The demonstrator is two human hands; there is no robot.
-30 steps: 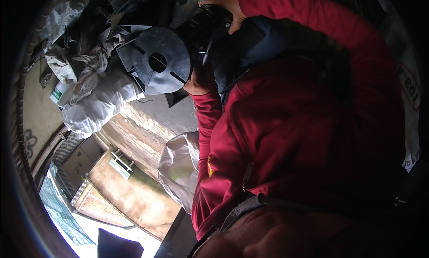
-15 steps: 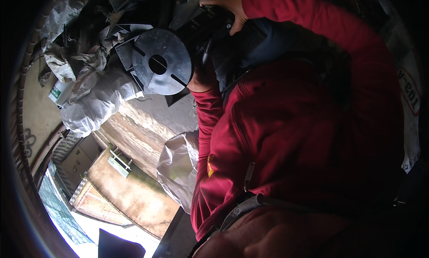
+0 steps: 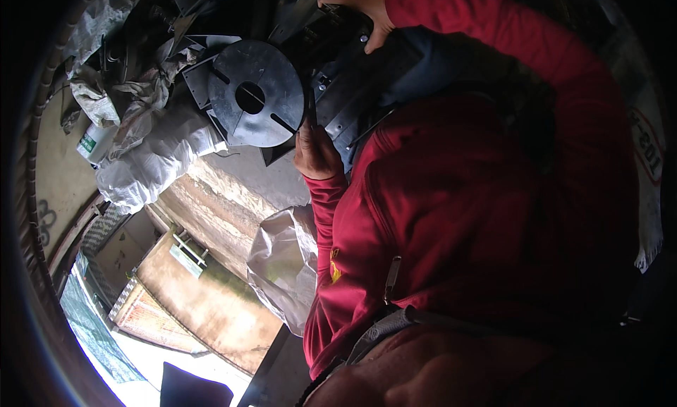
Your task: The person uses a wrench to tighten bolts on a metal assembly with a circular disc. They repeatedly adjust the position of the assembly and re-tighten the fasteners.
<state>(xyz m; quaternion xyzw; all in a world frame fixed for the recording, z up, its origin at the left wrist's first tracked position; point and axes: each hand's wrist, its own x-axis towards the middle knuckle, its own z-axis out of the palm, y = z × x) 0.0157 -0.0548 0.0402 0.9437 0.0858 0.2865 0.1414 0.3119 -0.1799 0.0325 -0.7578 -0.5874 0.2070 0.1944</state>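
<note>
A round grey metal disc (image 3: 264, 69) with a centre hole and slots sits left of my hands, fixed at or lying against an angular metal plate (image 3: 197, 83). Close to its right edge, my left hand (image 3: 317, 153) is closed, fingers pointing up, around a slender dark tool (image 3: 311, 111) whose kind I cannot make out. My right hand (image 3: 370, 12), at the top, grips a dark metal part (image 3: 345, 19) between spread thumb and fingers. A shiny bolt (image 3: 322, 86) shows on the dark metal between my hands. Deep shadow hides much of this part.
White plastic sacks (image 3: 151, 160) and a white container with a green label (image 3: 92, 143) lie at the left. Another pale plastic bag (image 3: 282, 266) is beside my left sleeve. Dark metal scraps (image 3: 190, 5) crowd the top. A printed white sack (image 3: 645, 153) stands at the right.
My left hand has drawn down and away from the dark part, its tool now upright beside the disc. The bolt there has come into sight. My right hand has barely moved.
</note>
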